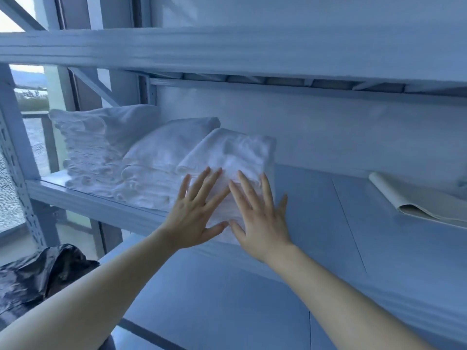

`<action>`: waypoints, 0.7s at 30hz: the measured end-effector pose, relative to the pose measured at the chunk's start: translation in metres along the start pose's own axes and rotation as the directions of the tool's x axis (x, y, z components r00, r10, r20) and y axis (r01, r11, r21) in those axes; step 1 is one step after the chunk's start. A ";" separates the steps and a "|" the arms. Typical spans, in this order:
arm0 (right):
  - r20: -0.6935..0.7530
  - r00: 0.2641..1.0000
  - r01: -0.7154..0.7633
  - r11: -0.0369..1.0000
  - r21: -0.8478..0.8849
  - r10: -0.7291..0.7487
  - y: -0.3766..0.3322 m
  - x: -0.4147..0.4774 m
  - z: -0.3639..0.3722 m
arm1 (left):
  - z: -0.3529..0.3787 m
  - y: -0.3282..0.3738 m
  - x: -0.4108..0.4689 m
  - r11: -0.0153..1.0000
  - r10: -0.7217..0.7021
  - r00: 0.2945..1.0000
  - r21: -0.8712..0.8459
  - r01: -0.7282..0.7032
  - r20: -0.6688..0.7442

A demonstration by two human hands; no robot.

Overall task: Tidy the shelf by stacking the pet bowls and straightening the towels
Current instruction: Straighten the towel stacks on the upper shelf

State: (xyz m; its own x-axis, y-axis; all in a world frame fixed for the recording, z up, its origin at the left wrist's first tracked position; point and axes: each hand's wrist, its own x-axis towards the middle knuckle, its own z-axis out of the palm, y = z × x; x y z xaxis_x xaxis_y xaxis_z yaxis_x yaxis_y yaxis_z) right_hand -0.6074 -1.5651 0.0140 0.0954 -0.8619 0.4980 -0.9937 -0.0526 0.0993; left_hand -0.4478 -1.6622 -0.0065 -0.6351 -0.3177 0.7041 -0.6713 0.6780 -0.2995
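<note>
Three stacks of folded white towels stand side by side on the middle shelf (pixel 316 198): a tall left stack (pixel 88 142), a middle stack (pixel 161 157) and a right stack (pixel 232 152). My left hand (pixel 194 210) and my right hand (pixel 257 215) lie flat with fingers spread against the front face of the right stack, thumbs nearly touching. Neither hand grips anything. No pet bowls are in view.
A folded cream cloth (pixel 414 198) lies on the same shelf at the far right. An upper shelf beam (pixel 227 49) runs overhead and a lower shelf (pixel 214 299) sits beneath my arms. A black plastic bag (pixel 38 274) is at lower left beside the perforated rack upright (pixel 15 160).
</note>
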 end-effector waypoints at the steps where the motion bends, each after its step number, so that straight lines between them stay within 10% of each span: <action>1: -0.007 1.000 -0.002 1.000 0.015 0.002 0.002 0.000 0.004 | 0.004 0.000 0.001 1.000 -0.003 1.000 0.001 0.003 -0.029; 21: -0.303 0.953 0.031 0.996 0.082 -0.005 0.026 0.045 0.064 | 0.076 -0.023 0.040 0.999 0.000 0.976 -0.031 -0.007 -0.218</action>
State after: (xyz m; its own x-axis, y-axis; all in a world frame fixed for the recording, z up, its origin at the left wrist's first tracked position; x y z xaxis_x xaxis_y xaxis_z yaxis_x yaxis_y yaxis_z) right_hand -0.6324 -1.6372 -0.0164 0.1140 -0.6685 0.7349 -0.9917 -0.1209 0.0439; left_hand -0.4864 -1.7406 -0.0204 -0.5368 -0.1657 0.8273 -0.6544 0.7007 -0.2842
